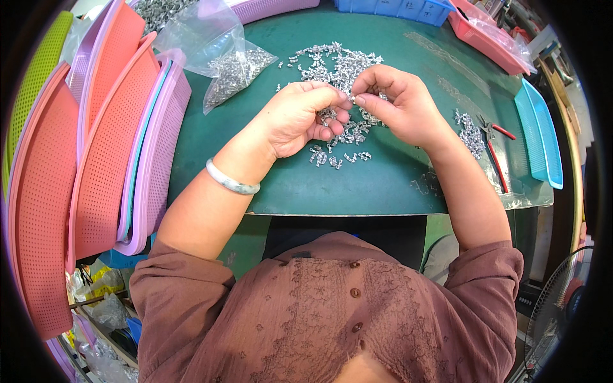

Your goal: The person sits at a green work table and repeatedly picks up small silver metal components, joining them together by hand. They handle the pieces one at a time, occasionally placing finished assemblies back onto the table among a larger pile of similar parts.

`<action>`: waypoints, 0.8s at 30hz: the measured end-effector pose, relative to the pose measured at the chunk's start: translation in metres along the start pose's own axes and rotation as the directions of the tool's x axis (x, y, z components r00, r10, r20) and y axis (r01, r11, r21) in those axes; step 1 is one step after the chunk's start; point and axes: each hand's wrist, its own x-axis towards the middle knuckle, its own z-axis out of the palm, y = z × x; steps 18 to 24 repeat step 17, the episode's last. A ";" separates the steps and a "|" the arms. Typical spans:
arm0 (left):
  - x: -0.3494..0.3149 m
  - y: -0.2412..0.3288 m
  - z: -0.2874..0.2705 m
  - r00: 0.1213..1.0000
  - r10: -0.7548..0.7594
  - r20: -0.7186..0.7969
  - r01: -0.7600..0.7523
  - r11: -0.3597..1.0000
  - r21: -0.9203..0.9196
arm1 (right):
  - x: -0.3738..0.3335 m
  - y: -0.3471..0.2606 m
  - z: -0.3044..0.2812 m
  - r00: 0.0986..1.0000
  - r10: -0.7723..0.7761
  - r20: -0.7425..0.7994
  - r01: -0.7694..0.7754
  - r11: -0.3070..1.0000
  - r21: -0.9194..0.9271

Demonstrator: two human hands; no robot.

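Over the middle of the green table [396, 185], my two hands meet fingertip to fingertip. The left hand [294, 118] is closed, with several small silvery metal pieces [327, 115] cupped in its curled fingers; its thumb and forefinger pinch at the spot where the hands meet. My right hand [405, 105] pinches a tiny metal piece [351, 99] there between thumb and forefinger, its exact shape too small to make out. Behind and below the hands spreads a loose pile of similar metal pieces [341, 64]. A few lie nearer to me [335, 161].
A clear bag of metal parts [239, 71] lies at the far left. Stacked plastic baskets [115, 140] crowd the left side. On the right are a smaller heap [470, 135], red-handled pliers [495, 159] and a turquoise basket [538, 135]. A blue bin [396, 9] and pink basket [488, 45] line the back.
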 end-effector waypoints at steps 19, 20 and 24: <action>0.002 -0.003 -0.004 0.999 0.042 0.020 -0.042 0.999 -0.015 | 0.002 0.011 -0.013 0.973 -0.074 0.219 0.190 0.795 -0.576; 0.002 -0.003 -0.004 0.999 0.042 0.020 -0.042 0.999 -0.015 | 0.002 0.011 -0.013 0.973 -0.074 0.219 0.190 0.795 -0.576; 0.002 -0.003 -0.004 0.999 0.042 0.020 -0.042 0.999 -0.015 | 0.002 0.011 -0.013 0.973 -0.074 0.219 0.190 0.795 -0.576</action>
